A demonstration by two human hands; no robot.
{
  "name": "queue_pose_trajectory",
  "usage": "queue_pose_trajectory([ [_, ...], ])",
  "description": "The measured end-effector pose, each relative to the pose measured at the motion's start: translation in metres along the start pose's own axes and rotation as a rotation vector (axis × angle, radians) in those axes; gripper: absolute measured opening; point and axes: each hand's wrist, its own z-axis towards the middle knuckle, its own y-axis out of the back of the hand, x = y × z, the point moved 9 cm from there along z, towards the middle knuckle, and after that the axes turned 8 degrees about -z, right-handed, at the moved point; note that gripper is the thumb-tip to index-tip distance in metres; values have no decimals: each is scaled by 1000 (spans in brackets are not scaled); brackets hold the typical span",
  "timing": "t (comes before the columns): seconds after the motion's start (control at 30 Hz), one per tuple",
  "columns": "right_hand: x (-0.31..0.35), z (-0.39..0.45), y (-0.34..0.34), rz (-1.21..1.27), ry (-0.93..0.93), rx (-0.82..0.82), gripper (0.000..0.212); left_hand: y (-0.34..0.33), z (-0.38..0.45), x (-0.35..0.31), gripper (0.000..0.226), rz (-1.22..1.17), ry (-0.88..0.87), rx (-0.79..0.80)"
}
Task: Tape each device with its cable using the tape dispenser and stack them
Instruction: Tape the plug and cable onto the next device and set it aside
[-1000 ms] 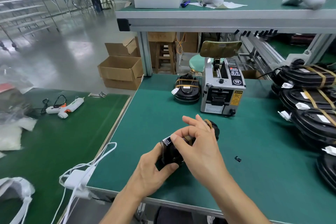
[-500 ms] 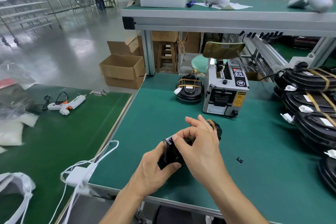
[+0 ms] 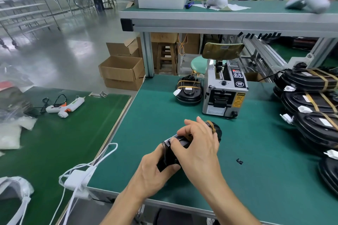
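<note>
A black device [image 3: 172,153] with brown tape over its far end is tilted up above the green table [image 3: 256,160], near the front edge. My left hand [image 3: 155,170] grips its near end from below. My right hand [image 3: 197,144] lies over its top, thumb and fingers pressing on the tape and cable; most of the device is hidden under it. The grey tape dispenser [image 3: 224,93] stands behind, with one taped device [image 3: 189,91] to its left. A stack of taped devices [image 3: 314,100] fills the right side.
A small black scrap [image 3: 239,161] lies right of my hands. A white charger with cable [image 3: 76,179] hangs at the table's left edge. On the neighbouring green table lies a glue gun [image 3: 67,107]. A shelf [image 3: 219,22] runs overhead; cardboard boxes [image 3: 120,71] stand on the floor.
Both hands keep the same hold on the device. My right fingers have shifted slightly over the tape. The view has tilted a little.
</note>
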Motion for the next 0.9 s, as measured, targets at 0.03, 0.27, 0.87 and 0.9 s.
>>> queue_pose_trajectory([
  [0.03, -1, -1, 0, 13, 7, -27, 18, 0, 0, 0, 58, -3, 1, -2],
  [0.27, -4, -3, -6, 16, 49, -84, 28, 2, 0, 10, 52, 48, 21, -19],
  [0.87, -19, 10, 42, 203, -27, -323, 9, 2, 1, 3, 55, 46, -76, -2],
  [0.9, -26, 15, 55, 237, -33, -390, 12, 2, 1, 2, 55, 33, -84, -7],
])
